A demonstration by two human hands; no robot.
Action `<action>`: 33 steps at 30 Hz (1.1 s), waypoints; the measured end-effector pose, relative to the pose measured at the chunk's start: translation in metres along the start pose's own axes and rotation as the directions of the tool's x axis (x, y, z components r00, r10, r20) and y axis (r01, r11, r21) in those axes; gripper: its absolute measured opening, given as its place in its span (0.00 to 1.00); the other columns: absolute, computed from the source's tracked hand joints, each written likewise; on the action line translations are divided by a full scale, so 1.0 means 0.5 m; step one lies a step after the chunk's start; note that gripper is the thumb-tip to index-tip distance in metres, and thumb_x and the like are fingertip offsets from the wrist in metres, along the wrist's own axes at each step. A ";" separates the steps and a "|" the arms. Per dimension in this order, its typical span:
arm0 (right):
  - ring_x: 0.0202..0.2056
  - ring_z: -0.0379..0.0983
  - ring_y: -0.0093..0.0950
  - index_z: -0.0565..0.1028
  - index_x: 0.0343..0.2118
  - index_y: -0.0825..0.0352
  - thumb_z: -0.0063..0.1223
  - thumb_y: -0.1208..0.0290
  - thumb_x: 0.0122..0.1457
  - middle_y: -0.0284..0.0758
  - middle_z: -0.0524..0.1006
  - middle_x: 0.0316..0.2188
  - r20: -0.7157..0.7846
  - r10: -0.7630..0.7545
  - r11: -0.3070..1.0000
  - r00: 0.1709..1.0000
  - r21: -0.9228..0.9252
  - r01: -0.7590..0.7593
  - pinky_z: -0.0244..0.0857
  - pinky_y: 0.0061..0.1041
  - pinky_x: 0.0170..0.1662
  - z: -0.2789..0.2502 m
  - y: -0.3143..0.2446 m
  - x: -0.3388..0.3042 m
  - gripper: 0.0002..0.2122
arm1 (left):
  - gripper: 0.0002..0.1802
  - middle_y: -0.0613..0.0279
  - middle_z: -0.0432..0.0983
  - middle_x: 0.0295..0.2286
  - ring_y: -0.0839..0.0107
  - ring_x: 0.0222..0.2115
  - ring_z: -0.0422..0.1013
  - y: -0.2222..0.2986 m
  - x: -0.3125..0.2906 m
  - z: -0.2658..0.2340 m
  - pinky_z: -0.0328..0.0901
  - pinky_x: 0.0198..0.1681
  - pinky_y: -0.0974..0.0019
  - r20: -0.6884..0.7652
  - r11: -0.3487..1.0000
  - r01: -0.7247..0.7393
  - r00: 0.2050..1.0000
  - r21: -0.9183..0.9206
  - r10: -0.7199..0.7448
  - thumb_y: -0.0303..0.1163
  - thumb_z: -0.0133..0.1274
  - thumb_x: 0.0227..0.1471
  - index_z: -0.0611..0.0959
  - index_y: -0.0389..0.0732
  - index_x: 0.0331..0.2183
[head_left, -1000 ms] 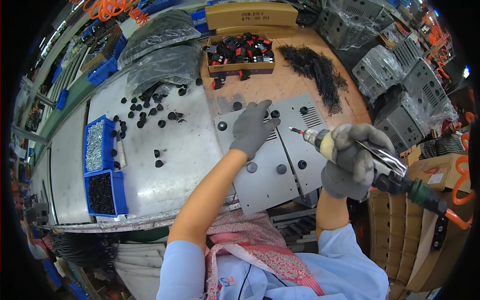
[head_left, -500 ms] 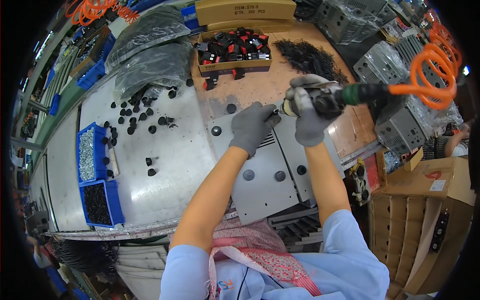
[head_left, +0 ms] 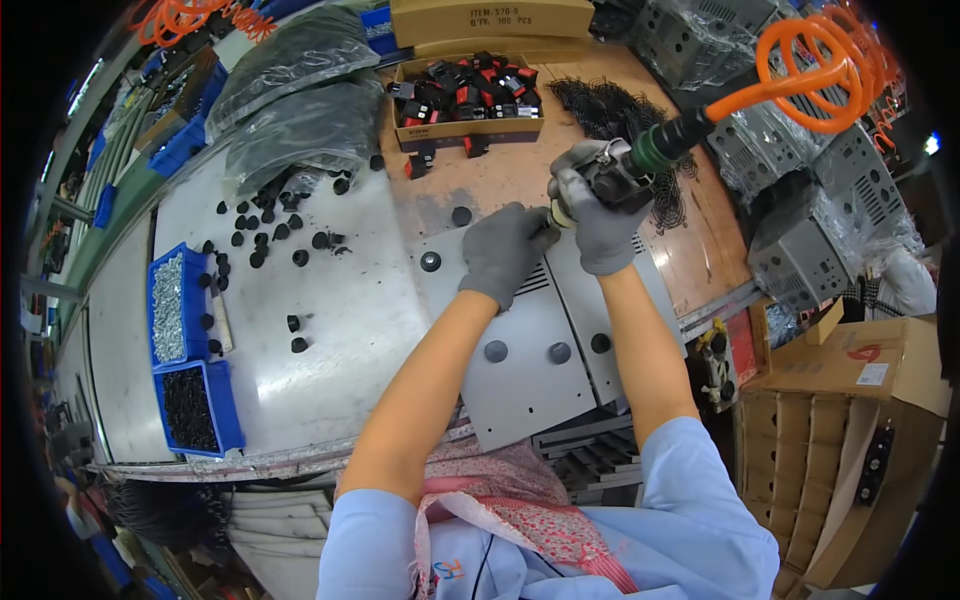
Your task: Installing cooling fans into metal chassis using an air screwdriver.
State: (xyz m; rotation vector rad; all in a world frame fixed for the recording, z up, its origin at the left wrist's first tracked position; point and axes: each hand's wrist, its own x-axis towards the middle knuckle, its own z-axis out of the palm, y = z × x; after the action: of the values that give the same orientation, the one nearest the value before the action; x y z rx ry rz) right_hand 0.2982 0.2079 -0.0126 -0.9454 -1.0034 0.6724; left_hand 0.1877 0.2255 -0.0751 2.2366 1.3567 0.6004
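My right hand (head_left: 597, 222), in a grey glove, grips an air screwdriver (head_left: 617, 182). A green fitting joins the tool to a coiled orange hose (head_left: 762, 98). My left hand (head_left: 500, 255), also gloved, is closed with its fingertips at the tool's front end; whatever it pinches is hidden. Both hands are above the far part of a grey metal panel (head_left: 515, 385) with slots and dark round feet (head_left: 559, 353). A second grey panel (head_left: 590, 310) lies against its right side.
Loose black rubber feet (head_left: 300, 257) lie on the left worktop, near blue bins of silver screws (head_left: 168, 310) and black screws (head_left: 192, 410). Behind the hands stands a carton of black-and-red switches (head_left: 468, 95). Black wires (head_left: 610, 108) and wrapped grey housings (head_left: 790, 240) are at right.
My right hand and the screwdriver have shifted left. The tool's rear end has tipped away and upward, swinging the orange hose higher. My left hand stays nearly in place.
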 end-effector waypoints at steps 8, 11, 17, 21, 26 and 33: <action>0.26 0.72 0.23 0.69 0.39 0.71 0.48 0.86 0.49 0.37 0.74 0.29 -0.075 -0.089 0.985 0.993 0.143 0.099 0.69 0.22 0.30 0.000 -0.134 -0.069 0.13 | 0.15 0.59 0.74 0.28 0.66 0.32 0.73 0.002 -0.007 -0.010 0.68 0.36 0.63 -0.046 0.976 0.033 0.998 -0.217 -0.044 0.44 0.57 0.47 0.82 0.46 0.35; 0.31 0.72 0.26 0.65 0.43 0.71 0.47 0.80 0.51 0.40 0.73 0.33 -0.004 -0.071 0.949 0.997 0.309 0.069 0.71 0.30 0.35 -0.019 -0.216 -0.137 0.15 | 0.19 0.58 0.72 0.28 0.67 0.32 0.72 -0.009 -0.017 -0.049 0.69 0.35 0.66 0.110 0.432 0.218 0.959 -0.875 -0.262 0.44 0.53 0.53 0.78 0.38 0.39; 0.31 0.70 0.28 0.63 0.45 0.64 0.56 0.67 0.53 0.41 0.72 0.34 0.086 -0.242 0.940 0.966 0.265 0.212 0.70 0.33 0.36 -0.069 -0.266 -0.205 0.19 | 0.20 0.47 0.70 0.38 0.55 0.40 0.71 0.006 -0.111 -0.069 0.72 0.43 0.60 0.429 -0.623 0.324 0.903 -0.712 -0.021 0.44 0.39 0.63 0.69 0.34 0.43; 0.31 0.71 0.28 0.63 0.45 0.63 0.59 0.66 0.51 0.41 0.71 0.34 0.057 -0.257 0.932 0.965 0.280 0.232 0.69 0.34 0.35 -0.058 -0.290 -0.224 0.21 | 0.20 0.44 0.69 0.44 0.54 0.43 0.71 0.045 -0.176 -0.073 0.71 0.47 0.57 0.485 -0.538 0.403 0.875 -0.741 -0.013 0.39 0.37 0.63 0.67 0.32 0.48; 0.30 0.71 0.30 0.67 0.46 0.65 0.60 0.68 0.50 0.42 0.73 0.35 0.075 -0.269 0.899 0.960 0.377 0.223 0.67 0.33 0.36 -0.061 -0.285 -0.238 0.21 | 0.17 0.51 0.73 0.38 0.66 0.32 0.72 0.075 -0.230 -0.075 0.73 0.38 0.64 0.584 -0.437 0.543 0.811 -0.717 0.049 0.35 0.39 0.62 0.69 0.33 0.46; 0.29 0.72 0.31 0.68 0.48 0.67 0.59 0.69 0.51 0.42 0.73 0.35 0.094 -0.371 0.880 0.924 0.352 0.318 0.67 0.34 0.34 -0.061 -0.284 -0.237 0.21 | 0.15 0.65 0.71 0.30 0.80 0.25 0.65 0.083 -0.256 -0.063 0.59 0.23 0.79 0.564 -0.269 0.562 0.822 -0.782 0.076 0.39 0.47 0.59 0.72 0.40 0.43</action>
State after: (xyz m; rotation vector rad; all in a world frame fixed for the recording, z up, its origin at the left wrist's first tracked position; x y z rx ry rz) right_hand 0.2856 0.0359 0.0607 -0.4050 -1.1241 0.5943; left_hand 0.1446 0.0982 -0.0422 0.4687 0.4935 0.5882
